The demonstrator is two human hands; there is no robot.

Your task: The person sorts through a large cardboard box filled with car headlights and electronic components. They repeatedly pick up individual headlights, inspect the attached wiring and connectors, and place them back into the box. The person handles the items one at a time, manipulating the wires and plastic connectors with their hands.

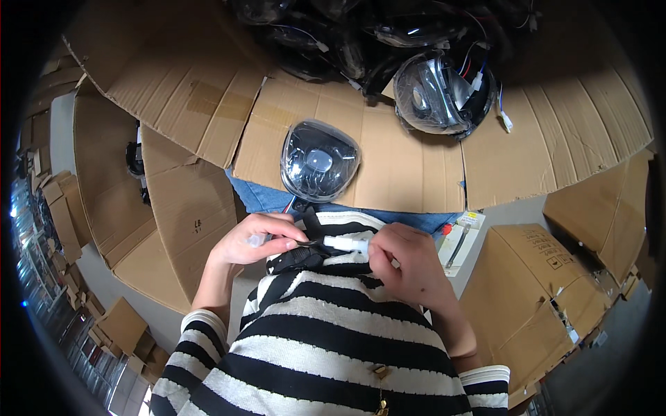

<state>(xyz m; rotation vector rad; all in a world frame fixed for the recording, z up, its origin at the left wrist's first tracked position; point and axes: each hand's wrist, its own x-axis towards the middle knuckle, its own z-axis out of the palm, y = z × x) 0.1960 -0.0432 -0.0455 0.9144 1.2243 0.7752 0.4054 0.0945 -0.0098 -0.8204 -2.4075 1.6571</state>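
In front of my waist, both hands are closed near each other. My left hand [253, 239] pinches the edge of a small dark piece between thumb and forefinger; its exact kind is unclear. A translucent cap-like piece [257, 240] shows among the same hand's fingers. My right hand [409, 263] grips a slim white tube [347, 244], with its narrow end pointing left at the dark piece. Beneath them lies a black pouch or strap [302, 258] against my striped top. Just beyond, a round-cornered headlight [320, 161] with a clear lens rests on the cardboard.
Cardboard [402, 170] spreads across the front. A second headlight [437, 97] with loose wires and white connectors sits far right, below a dark heap of headlights [347, 41]. Open boxes stand left [187, 229] and right [534, 298]. A flat package [463, 239] lies at right.
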